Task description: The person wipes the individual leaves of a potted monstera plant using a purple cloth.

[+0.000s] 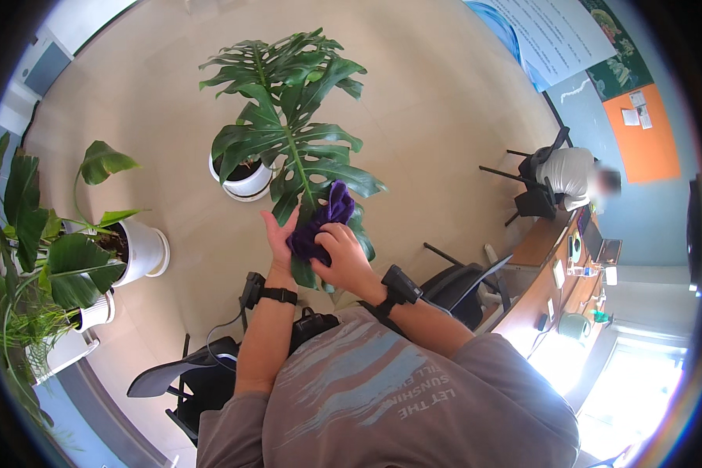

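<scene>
A large split-leaf monstera (292, 148) rises in front of me from a white pot (249, 186). My right hand (341, 256) is closed on a purple cloth (331, 212), pressing it onto the top of the nearest leaf. Beside it on the left, my left hand (280, 238) is at the edge of the same leaf, thumb raised and apart. Its other fingers are hidden under the leaf, so I cannot tell how they bear on it. Each wrist wears a black strap with a small device.
Other potted plants (140, 251) stand at the left. Black chairs (187, 378) are close by on both sides of me. At the right, a person (565, 175) sits at a long wooden desk (542, 242) with a laptop and small items. Beige floor tiles surround the monstera.
</scene>
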`<state>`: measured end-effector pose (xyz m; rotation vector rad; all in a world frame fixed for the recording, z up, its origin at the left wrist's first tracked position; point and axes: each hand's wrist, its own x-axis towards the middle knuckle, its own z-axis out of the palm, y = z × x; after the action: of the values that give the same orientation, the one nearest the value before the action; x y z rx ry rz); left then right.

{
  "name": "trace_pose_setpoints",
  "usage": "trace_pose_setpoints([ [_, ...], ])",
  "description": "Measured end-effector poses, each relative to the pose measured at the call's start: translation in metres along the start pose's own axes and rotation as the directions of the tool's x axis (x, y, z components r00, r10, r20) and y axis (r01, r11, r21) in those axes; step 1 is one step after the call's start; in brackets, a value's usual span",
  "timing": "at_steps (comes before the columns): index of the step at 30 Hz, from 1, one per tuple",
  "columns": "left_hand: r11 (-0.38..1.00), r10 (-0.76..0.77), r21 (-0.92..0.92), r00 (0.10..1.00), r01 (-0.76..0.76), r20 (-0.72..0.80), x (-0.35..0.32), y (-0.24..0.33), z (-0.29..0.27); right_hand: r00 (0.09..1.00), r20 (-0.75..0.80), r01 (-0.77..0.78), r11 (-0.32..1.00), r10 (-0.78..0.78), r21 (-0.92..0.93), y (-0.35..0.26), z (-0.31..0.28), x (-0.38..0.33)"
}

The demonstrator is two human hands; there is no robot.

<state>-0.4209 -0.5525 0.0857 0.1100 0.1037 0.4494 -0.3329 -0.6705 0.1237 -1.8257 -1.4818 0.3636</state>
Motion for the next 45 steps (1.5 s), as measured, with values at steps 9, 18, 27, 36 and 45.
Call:
trace_pose_setpoints([
  [9,0.996,-0.024,-0.090,0.999,0.028,0.048,0.010,0.000,-0.011,0.999,0.018,-0.040,0.996,0.038,0.079,0.007,-0.006,-0.026],
  [18,0.998,-0.014,0.068,0.998,0.018,-0.060,0.016,0.001,-0.005,0.766,0.421,-0.622,0.392,0.487,0.678,0.034,-0.045,-0.045],
  [27,0.972,-0.102,-0.194,0.984,0.129,0.146,0.010,0.003,0.003,0.784,0.114,0.036,-0.229,0.611,0.973,0.070,-0.130,0.055],
  [36,0.995,-0.025,0.089,0.981,0.043,-0.195,0.008,-0.027,-0.006,0.789,0.113,0.078,-0.281,0.604,0.956,0.070,-0.136,0.078],
  [45,0.999,-0.010,0.030,0.953,0.020,-0.302,0.018,-0.031,-0.032,0.866,-0.016,-0.073,0.158,0.501,0.985,0.069,-0.095,0.070],
])
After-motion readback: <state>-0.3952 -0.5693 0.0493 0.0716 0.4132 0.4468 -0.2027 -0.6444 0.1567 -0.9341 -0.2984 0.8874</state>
